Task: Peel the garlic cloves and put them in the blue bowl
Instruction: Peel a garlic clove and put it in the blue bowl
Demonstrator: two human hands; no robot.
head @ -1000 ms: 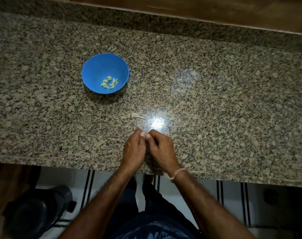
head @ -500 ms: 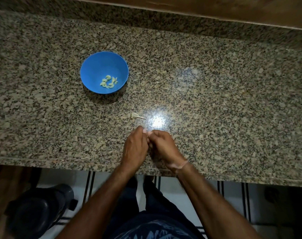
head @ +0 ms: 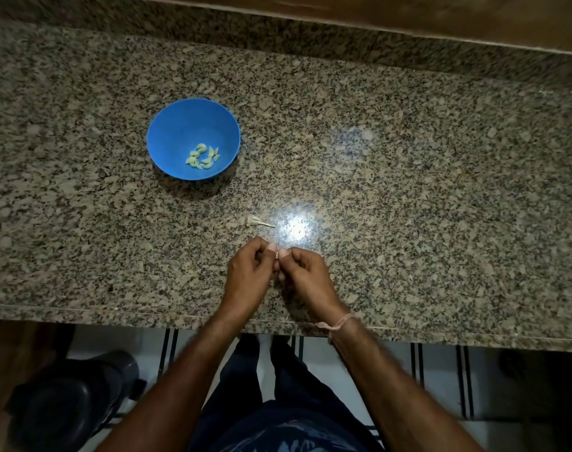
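I see my left hand [head: 249, 272] and right hand [head: 306, 275] meeting thumb to thumb above the near part of the counter [head: 408, 190], both pinching a small garlic clove [head: 277, 255], mostly hidden by the fingers. Just beyond them a bit of garlic stem [head: 258, 221] lies on the stone. Farther off to the left stands the blue bowl [head: 177, 132], with peeled cloves [head: 202, 157] inside.

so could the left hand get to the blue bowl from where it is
Probably yes. The blue bowl sits to the far left of the left hand, with only bare countertop between. But that hand and the right hand pinch a garlic clove.
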